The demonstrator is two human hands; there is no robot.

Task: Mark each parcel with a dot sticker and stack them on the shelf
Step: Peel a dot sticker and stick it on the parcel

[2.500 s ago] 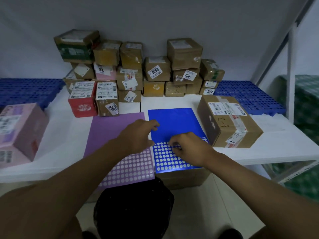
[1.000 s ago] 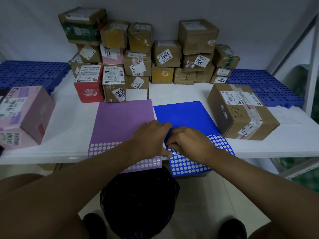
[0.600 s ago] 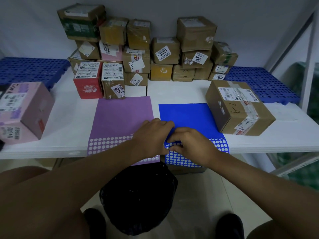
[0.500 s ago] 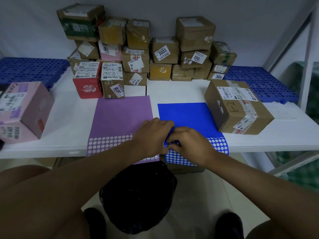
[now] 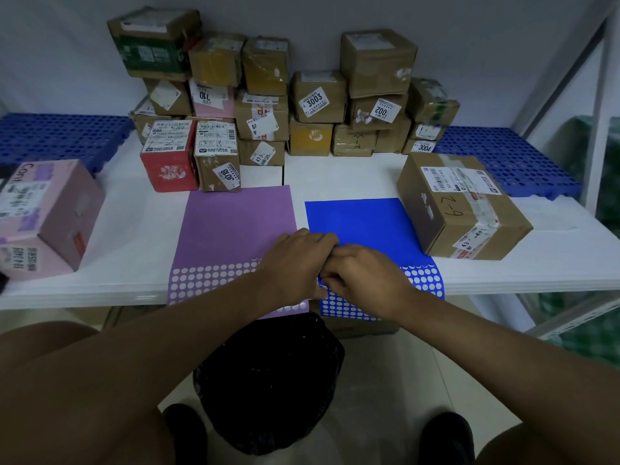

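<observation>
A blue dot-sticker sheet [image 5: 359,223] lies on the white shelf board [image 5: 134,236], its near end hanging over the front edge. My left hand [image 5: 295,263] and my right hand [image 5: 365,276] meet on its left edge, fingers pinched together on the sheet where the blue dots end. A purple sticker sheet [image 5: 235,229] lies just left of it. A brown parcel marked 6-2 [image 5: 459,209] stands at the sheet's right. A stack of several parcels [image 5: 268,105] sits against the back wall.
A pink parcel [image 5: 43,213] lies at the left edge. Blue perforated mats [image 5: 60,135] flank the stack on both sides. A black bin bag [image 5: 268,380] stands on the floor under the front edge, between my feet. A white shelf post [image 5: 600,95] rises at the right.
Both hands have closed in from apart to pinching the blue sheet's left edge together. The view has shifted slightly, and the sheets now hang further over the front edge.
</observation>
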